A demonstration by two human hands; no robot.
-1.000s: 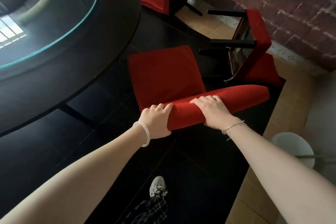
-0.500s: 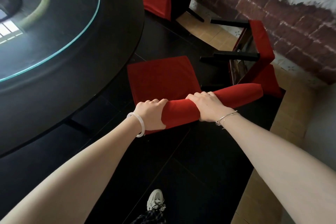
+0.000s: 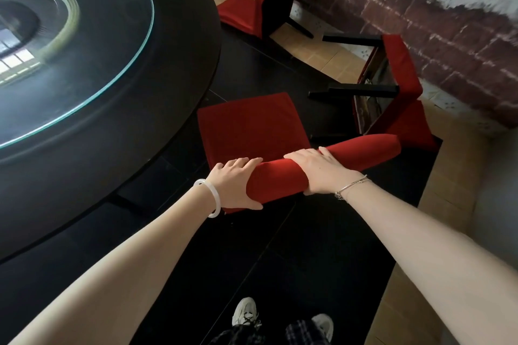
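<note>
A red-covered chair stands upright on the dark floor, its seat (image 3: 252, 126) facing the round table. Its padded top rail (image 3: 361, 152) runs across in front of me. My left hand (image 3: 234, 185) grips the rail's left end, fingers over the top and thumb underneath. My right hand (image 3: 319, 169) holds the rail just right of it, fingers draped over the top and thumb below.
A large black round table (image 3: 168, 98) with a glass turntable (image 3: 92, 59) fills the left. Two more red chairs lie tipped over, one (image 3: 269, 0) at the back and one (image 3: 398, 84) at the right by the brick wall (image 3: 448, 22). My shoes (image 3: 245, 312) are at the bottom.
Both hands have kept hold of the chair's rail. My right hand's fingers now lie flatter over it. The view has shifted and a second shoe has come into sight.
</note>
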